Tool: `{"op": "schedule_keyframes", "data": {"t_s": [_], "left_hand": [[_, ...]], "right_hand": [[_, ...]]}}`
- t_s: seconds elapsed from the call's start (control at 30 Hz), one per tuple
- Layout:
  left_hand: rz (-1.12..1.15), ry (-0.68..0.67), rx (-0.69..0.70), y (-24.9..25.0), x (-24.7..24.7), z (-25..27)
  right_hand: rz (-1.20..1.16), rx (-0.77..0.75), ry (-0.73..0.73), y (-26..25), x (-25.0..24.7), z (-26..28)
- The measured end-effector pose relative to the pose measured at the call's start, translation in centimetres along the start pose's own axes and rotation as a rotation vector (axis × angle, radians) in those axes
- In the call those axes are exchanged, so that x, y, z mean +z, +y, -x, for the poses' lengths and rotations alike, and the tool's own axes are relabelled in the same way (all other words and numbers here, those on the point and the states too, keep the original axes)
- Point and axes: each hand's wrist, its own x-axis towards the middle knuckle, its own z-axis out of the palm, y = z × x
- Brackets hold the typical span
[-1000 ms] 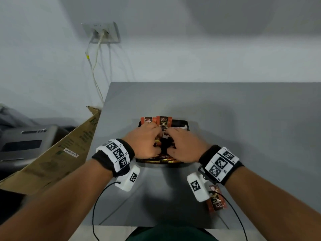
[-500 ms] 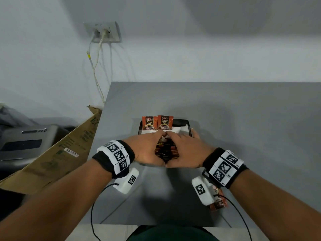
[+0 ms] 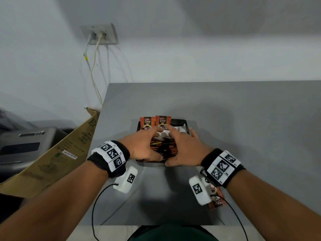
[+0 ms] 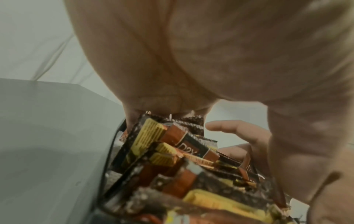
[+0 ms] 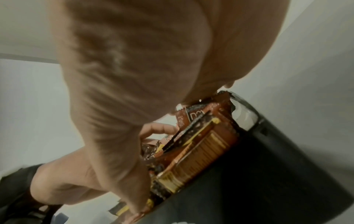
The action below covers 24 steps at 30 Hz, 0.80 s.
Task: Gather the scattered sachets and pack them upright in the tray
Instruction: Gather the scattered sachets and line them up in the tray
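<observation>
Head view shows the flat grey tabletop (image 3: 243,119) with broad bare surface to the right of and beyond the small black rectangular tray (image 3: 180,121), while the table's left edge lies near the tray's left side and a leaning brown cardboard sheet (image 3: 52,153) stands past that edge. Nearer the person, a bare strip of table separates the tray from the front edge.

Inside the tray sits a packed bundle of orange-and-black coffee sachets (image 3: 165,148), and two orange sachets marked D2X (image 3: 154,123) stand upright at the far end. A white paper liner (image 3: 178,129) shows in the far right part of the tray. One loose orange sachet (image 3: 217,200) lies flat on the table near the front edge, partly hidden under the right wrist's camera.

Left hand (image 3: 142,146) and right hand (image 3: 182,150) are set side by side over the tray, fingers extended, pressing on the bundle from its left and right, thumbs at its near end. The wrist views show the sachet edges (image 4: 172,151) crowded between both palms.
</observation>
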Motion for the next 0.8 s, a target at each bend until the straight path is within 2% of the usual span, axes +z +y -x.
{"op": "schedule_keyframes", "data": {"t_s": [0.17, 0.4, 0.6, 0.8], "left_hand": [[0.048, -0.011, -0.009, -0.1, -0.3, -0.1], [-0.053, -0.043, 0.007, -0.2, 0.1, -0.1], [0.037, -0.002, 0.021, -0.3, -0.2, 0.0], [0.033, 0.021, 0.031, -0.1, -0.6, -0.1]], "right_hand": [[-0.014, 0.009, -0.016, 0.4, -0.4, -0.4], [0.099, 0.015, -0.058, 0.9, -0.5, -1.1], [0.098, 0.013, -0.070, 1.8, -0.5, -1.0], [0.032, -0.002, 0.000, 1.9, -1.6, 0.3]]}}
